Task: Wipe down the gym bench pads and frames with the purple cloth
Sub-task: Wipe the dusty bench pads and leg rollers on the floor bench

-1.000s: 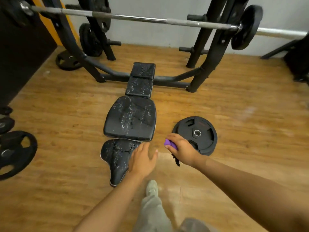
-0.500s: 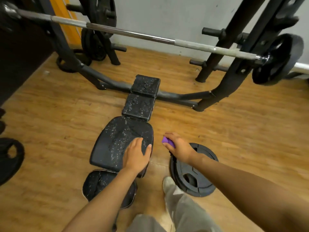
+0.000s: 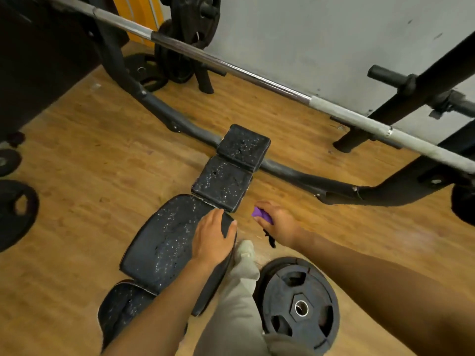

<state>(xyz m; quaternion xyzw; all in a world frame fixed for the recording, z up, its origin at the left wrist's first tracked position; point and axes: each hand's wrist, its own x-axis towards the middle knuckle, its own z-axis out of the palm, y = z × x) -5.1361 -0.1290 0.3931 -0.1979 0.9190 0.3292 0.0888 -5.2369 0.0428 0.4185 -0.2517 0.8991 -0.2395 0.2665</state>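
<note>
A worn black gym bench runs away from me in several cracked pads: a wide back pad [image 3: 167, 240], a small seat pad [image 3: 120, 307] nearest me, and two narrow pads [image 3: 226, 183] toward the dark frame bar [image 3: 295, 173]. My left hand [image 3: 213, 237] rests flat on the right edge of the wide pad, fingers straight. My right hand [image 3: 277, 222] hovers just right of the bench above the floor and grips the bunched purple cloth [image 3: 261, 213], with a dark strap hanging below the hand.
A barbell [image 3: 231, 66] crosses overhead from upper left to right, on black rack uprights [image 3: 424, 80]. A black weight plate [image 3: 298, 304] lies on the wooden floor by my right leg. More plates [image 3: 15, 211] lie at the left edge and lean at the back.
I have stepped closer to the bench. My left hand slid farther up the wide pad's right edge, and my right hand with the cloth moved forward past the floor plate.
</note>
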